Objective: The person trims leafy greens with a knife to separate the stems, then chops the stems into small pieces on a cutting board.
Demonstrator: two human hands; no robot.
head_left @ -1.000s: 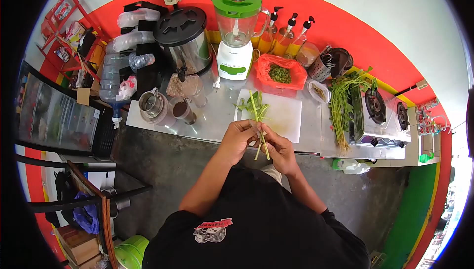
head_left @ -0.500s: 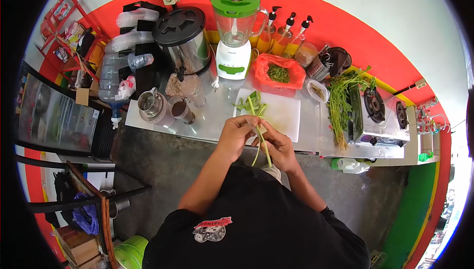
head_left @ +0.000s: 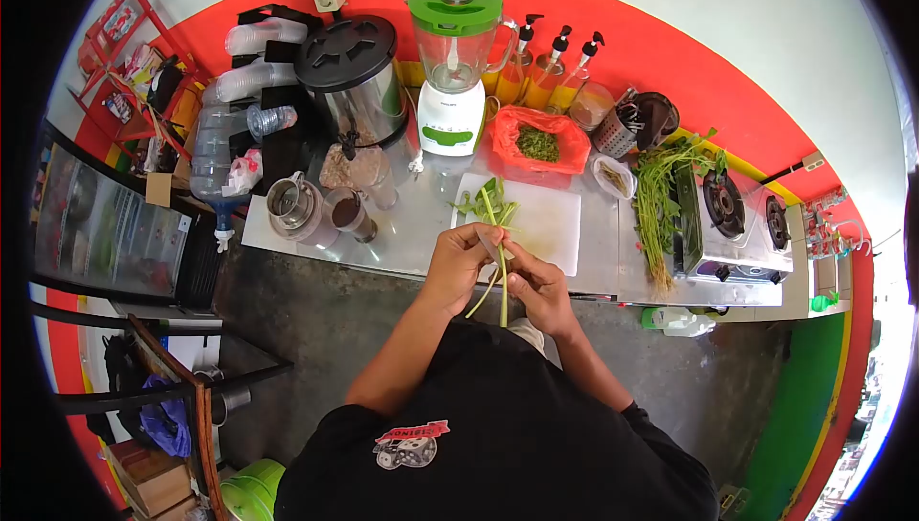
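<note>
Between my hands, above the cutting board's near edge, is a long green leafy stem (head_left: 504,297), its leaves (head_left: 486,201) pointing toward the wall and its cut-looking ends toward me. My left hand (head_left: 457,267) is closed, thumb and fingertips pinching the stem. On the other side, my right hand (head_left: 542,289) has its fingers curled at the stem, thumb close against it. Something pale and flat lies between the fingertips; I cannot make out what it is. Beneath the leaves rests the white cutting board (head_left: 555,224).
Behind the board sit an orange-red plastic bag (head_left: 571,150) of chopped greens and a blender (head_left: 453,114). A bundle of leafy stems (head_left: 657,205) lies beside the gas stove (head_left: 737,253). Glass jars (head_left: 350,215) and a metal pot (head_left: 290,203) stand at left.
The lower stem ends have swung left and now point more straight toward me, with the thin side stem spread further left. My right thumb and fingers have shifted slightly along the stem.
</note>
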